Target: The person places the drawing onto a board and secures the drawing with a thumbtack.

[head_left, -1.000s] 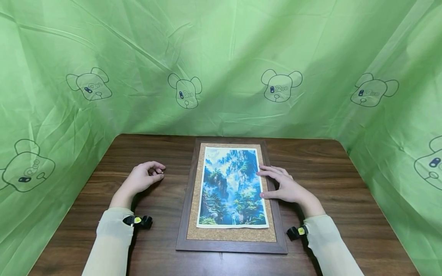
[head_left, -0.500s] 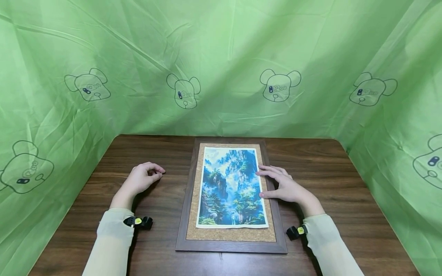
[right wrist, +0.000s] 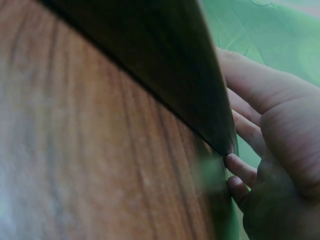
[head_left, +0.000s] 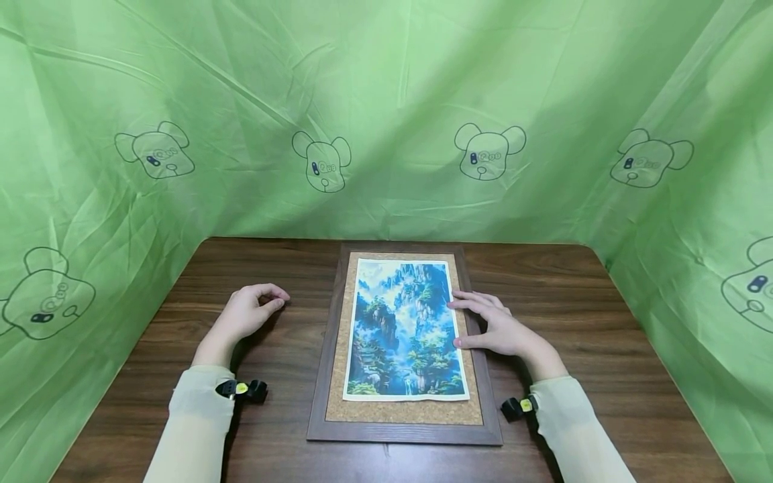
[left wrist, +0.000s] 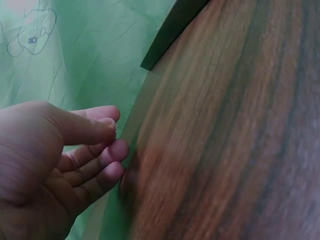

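Landscape print (head_left: pixel 401 329): flat on the cork board (head_left: pixel 404 411), inside its brown frame (head_left: pixel 404 433).
Right hand (head_left: pixel 498 329): fingers spread, grasping nothing, tips along the print's right edge.
Left hand (head_left: pixel 244 312): thumb and fingertips drawn together; I can't tell whether they pinch anything.
Steadying: I'd press lightly, avoiding skew.
Room: tabletop (head_left: pixel 266 268) between left hand and frame; far rail near the curtain (head_left: pixel 386 100).
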### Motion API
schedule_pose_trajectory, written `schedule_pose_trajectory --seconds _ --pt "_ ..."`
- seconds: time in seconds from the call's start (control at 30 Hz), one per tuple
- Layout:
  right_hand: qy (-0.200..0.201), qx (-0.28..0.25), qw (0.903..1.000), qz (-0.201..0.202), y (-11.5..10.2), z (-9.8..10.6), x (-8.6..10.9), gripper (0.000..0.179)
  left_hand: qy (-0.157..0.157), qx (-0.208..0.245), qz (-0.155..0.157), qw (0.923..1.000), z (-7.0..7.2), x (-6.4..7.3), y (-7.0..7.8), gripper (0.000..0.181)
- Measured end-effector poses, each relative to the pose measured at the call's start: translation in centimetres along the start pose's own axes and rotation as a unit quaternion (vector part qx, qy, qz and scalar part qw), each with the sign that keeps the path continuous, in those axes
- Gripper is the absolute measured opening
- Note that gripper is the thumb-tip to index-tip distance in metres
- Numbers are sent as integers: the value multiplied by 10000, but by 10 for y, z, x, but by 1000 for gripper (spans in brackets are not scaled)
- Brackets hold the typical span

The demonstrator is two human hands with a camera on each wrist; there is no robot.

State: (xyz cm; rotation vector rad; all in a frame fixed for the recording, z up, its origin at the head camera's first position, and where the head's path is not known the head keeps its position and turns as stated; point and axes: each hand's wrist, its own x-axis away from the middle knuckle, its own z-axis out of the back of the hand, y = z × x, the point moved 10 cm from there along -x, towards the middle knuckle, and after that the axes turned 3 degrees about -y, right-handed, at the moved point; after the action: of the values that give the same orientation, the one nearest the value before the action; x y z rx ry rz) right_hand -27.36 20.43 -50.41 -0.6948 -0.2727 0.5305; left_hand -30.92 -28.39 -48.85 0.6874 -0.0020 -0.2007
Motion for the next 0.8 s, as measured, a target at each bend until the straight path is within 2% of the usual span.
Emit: schedule_pose_trajectory --seconds 0.37,0.6,0.8 --pt "5 -1 10000 22 1 -1 0 77 149 291 70 9994 1 0 4 7" --pt "10 47 10000 41 0 -1 0 77 2 88 -3 10000 -5 -2 4 5" --pt "16 28 10000 51 1 -1 0 78 -85 141 -163 9997 -7 -2 6 9"
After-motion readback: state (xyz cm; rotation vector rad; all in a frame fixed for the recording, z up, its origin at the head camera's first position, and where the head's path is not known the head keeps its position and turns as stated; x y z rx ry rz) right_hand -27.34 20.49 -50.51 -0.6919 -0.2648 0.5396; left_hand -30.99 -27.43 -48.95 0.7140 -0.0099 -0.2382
